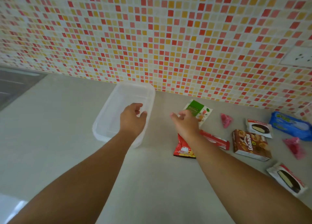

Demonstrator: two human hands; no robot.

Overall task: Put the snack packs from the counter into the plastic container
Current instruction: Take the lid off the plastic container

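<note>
Left hand [133,119] grip apart over plastic container [108,122], long axis toward wall; right hand [185,122] apart

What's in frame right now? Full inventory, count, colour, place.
plastic container: 1, clear, on the counter near the wall, nothing visible inside
green-and-white pack: 1, by the wall, partly under the right hand
red pouch: 1, red and yellow, under the right forearm
red stick pack: 1, red, right of the pouch
brown box: 1, brown, right of the stick pack
chocolate-pie packs: 2, white with dark pie picture, one behind the box, one nearest the camera
pink wrapped pieces: 2, pink, and
blue pack: 1, blue, far right
wall socket: 1, white, on the tiled wall
counter: 1, grey
left hand: over the container, open
right hand: reaching at the green-and-white pack, grip unclear
</note>
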